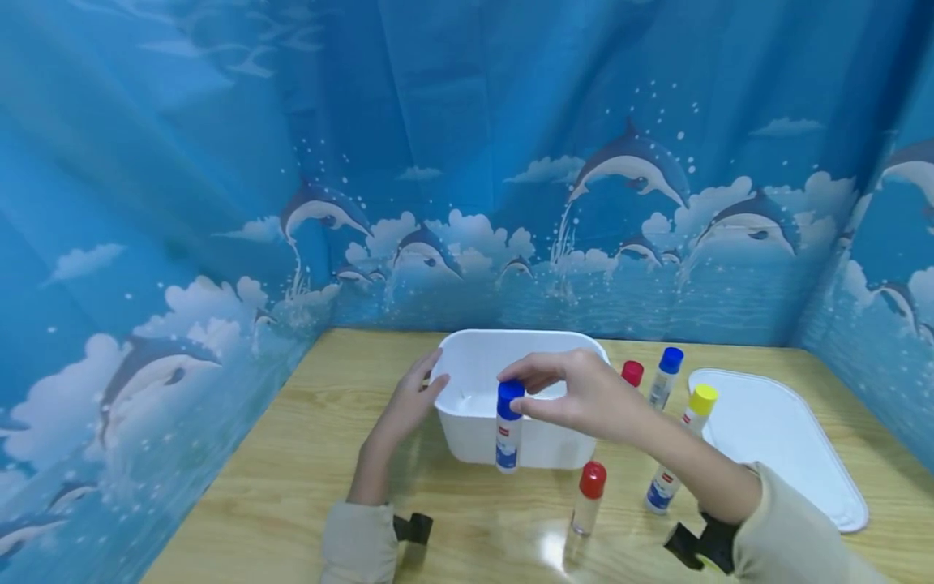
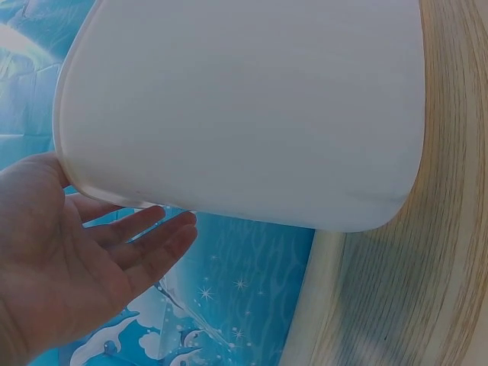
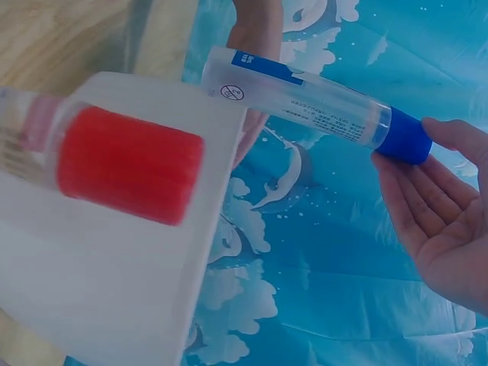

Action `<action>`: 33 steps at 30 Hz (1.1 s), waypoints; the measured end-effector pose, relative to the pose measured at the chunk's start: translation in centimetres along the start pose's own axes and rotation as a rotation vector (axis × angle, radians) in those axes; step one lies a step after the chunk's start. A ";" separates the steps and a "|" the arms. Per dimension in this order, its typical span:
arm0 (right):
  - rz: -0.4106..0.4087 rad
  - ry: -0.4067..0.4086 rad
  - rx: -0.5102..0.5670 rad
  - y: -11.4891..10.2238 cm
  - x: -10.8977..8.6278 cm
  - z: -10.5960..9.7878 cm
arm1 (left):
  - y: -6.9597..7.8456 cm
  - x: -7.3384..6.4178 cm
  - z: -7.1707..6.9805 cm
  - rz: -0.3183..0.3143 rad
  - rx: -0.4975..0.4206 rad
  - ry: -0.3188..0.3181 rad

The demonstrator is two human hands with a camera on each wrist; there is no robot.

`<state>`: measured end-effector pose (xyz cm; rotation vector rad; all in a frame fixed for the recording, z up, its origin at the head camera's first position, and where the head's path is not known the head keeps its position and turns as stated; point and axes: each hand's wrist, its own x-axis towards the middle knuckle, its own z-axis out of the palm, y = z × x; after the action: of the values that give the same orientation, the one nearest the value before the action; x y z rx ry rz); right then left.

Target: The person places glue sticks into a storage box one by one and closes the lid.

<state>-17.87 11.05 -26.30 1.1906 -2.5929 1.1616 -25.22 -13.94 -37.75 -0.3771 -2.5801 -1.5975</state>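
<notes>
My right hand [image 1: 576, 393] pinches a glue stick [image 1: 508, 442] by its blue cap, thumb on one side and fingertips on the other. The tube hangs upright, overlapping the front wall of a white plastic bin [image 1: 467, 438] in the head view. In the right wrist view its clear body [image 3: 297, 99] with a blue label points away from the hand. At the bin's left end, my left hand [image 1: 411, 397] holds the rim, thumb over the edge and fingers along the outside wall. The thumb is hidden behind the rim in the left wrist view.
A red-capped glue stick [image 1: 588, 503] stands in front of the bin. To its right are a yellow-capped one [image 1: 702, 401], a blue-capped one [image 1: 666, 377], another red-capped one [image 1: 632, 372] and a tube [image 1: 660, 491] partly behind my forearm. A white lid [image 1: 781, 446] lies at the right.
</notes>
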 end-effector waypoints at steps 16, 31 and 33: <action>0.027 0.073 -0.004 -0.8 4.2 -2.6 | 0.0 0.0 -0.1 -0.031 -0.018 -0.012; 0.132 0.040 0.003 1.9 7.9 -2.0 | -0.2 0.2 -0.1 -0.035 0.000 -0.008; 0.152 0.015 0.013 2.6 8.1 -1.6 | -0.1 0.2 -0.1 -0.028 0.002 -0.011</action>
<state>-25.71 8.09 -23.94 0.9970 -2.7097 1.2092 -25.41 -14.05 -37.76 -0.3514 -2.6062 -1.6065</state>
